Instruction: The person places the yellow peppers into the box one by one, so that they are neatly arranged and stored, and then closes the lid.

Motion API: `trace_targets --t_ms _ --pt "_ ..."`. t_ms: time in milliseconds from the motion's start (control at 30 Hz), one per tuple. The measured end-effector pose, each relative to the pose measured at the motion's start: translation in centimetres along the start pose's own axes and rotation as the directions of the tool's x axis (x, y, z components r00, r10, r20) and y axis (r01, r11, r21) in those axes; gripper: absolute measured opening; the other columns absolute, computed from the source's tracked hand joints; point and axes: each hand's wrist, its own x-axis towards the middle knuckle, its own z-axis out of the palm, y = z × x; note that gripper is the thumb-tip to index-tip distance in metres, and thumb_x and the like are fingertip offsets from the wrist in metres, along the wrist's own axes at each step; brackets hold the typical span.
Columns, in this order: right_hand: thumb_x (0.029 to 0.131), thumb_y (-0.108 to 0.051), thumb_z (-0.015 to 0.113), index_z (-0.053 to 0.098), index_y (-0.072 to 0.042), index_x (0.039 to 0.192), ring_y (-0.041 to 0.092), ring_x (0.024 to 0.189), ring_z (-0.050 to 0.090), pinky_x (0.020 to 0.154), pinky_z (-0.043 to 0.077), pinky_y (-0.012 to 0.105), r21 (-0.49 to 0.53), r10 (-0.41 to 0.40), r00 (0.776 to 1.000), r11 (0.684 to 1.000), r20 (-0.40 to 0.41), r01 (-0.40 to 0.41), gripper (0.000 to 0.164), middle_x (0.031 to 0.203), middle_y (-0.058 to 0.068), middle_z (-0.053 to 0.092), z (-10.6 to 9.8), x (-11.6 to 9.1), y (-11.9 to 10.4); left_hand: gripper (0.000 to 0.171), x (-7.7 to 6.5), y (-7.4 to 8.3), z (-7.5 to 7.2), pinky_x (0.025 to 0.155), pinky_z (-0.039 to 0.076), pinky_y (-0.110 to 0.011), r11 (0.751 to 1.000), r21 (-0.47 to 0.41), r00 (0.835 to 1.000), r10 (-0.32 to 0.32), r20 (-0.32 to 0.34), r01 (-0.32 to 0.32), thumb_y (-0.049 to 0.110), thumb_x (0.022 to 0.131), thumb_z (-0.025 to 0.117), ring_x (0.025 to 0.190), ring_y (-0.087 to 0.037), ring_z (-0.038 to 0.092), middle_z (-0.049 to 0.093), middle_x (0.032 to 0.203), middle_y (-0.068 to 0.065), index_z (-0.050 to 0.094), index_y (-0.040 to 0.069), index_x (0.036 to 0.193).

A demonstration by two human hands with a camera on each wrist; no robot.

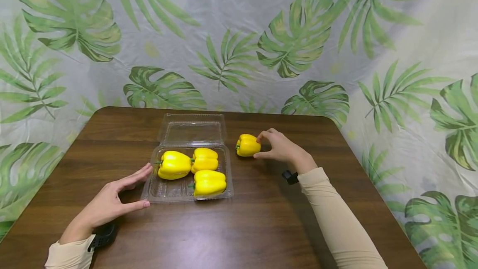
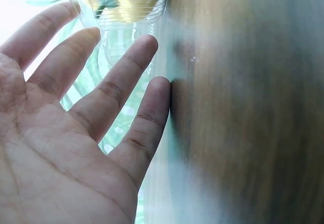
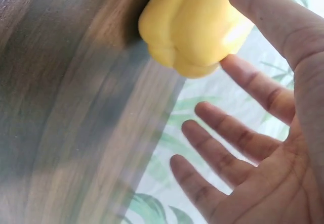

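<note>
1. Light backdrop cloth printed with green leaves (image 1: 239,24), hanging beyond the table's 12 o'clock edge.
2. Brown wood-grained table (image 1: 209,235), carrying all the items below. Clock positions, in the head view, are read from the centre of the container's base.
3. Clear plastic hinged container (image 1: 168,188), its base holding three peppers; the transparent lid (image 1: 192,132) is folded back toward 12 o'clock.
4. Left hand (image 1: 108,202), at 8 o'clock. Fingers extended, thumb well apart from them, nothing held. The fingertips lie just beside the rim at 9 o'clock and the thumb tip near the 8 o'clock corner; contact cannot be made out.
5. Right hand (image 1: 278,146), between 2 and 3 o'clock. Thumb and forefinger stand apart at the 3 o'clock end of the loose pepper, the forefinger touching it; whether they pinch cannot be told. The right wrist view shows the remaining fingers spread, clear of the pepper.
6. Glossy yellow bell peppers in the base: one at 10 o'clock (image 1: 174,165), one at 4 o'clock (image 1: 210,184), one between 1 and 2 o'clock (image 1: 205,159).
7. Loose yellow bell pepper (image 1: 247,145), lying on its side on the table at 2 o'clock, outside the container, its green stem toward 9 o'clock.
8. Black wrist-worn devices, one at the left wrist (image 1: 104,235), one at the right (image 1: 289,176).
</note>
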Motion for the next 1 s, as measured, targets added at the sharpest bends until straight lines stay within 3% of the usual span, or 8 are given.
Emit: trace_targets --t_ms 267,433,700,1000 --pt "0.096 -0.037 0.083 0.052 -0.010 0.154 0.041 0.142 0.054 0.121 0.044 0.059 0.083 -0.065 0.997 0.994 -0.049 0.068 0.070 0.152 0.019 0.056 0.9 0.8 0.7 0.087 0.0 -0.1 -0.1 0.105 0.026 0.003 1.000 0.009 1.000 -0.020 0.005 0.020 0.032 0.089 0.090 0.140 0.022 0.037 0.042 0.172 0.000 0.047 0.031 0.164" --pt "0.099 -0.031 0.080 0.047 -0.009 0.161 0.039 0.141 0.055 0.121 0.044 0.058 0.081 -0.101 0.994 0.991 -0.047 0.104 0.073 0.153 0.017 0.057 1.4 1.4 0.9 0.087 0.0 -0.1 -0.1 0.105 0.023 0.004 1.000 0.009 1.000 -0.021 0.003 0.021 0.032 0.089 0.091 0.140 0.022 0.037 0.042 0.172 0.001 0.047 0.031 0.164" --pt "0.099 -0.029 0.080 0.047 -0.011 0.161 0.037 0.138 0.057 0.119 0.047 0.057 0.079 -0.108 0.993 0.991 -0.045 0.112 0.071 0.154 0.017 0.058 1.9 2.0 1.1 0.086 0.0 -0.2 0.0 0.105 0.027 0.003 1.000 0.003 1.000 0.000 -0.013 0.000 0.029 0.088 0.092 0.140 0.023 0.037 0.044 0.171 -0.003 0.049 0.028 0.163" --pt "0.095 -0.032 0.084 0.051 -0.011 0.153 0.033 0.140 0.059 0.120 0.047 0.054 0.148 -0.091 0.994 0.984 -0.054 0.098 0.069 0.152 0.011 0.062 2.2 2.4 1.0 0.086 0.0 -0.2 0.0 0.104 0.035 -0.001 1.000 0.020 1.000 0.003 -0.014 -0.003 0.030 0.088 0.092 0.140 0.022 0.038 0.044 0.171 -0.004 0.049 0.028 0.163"
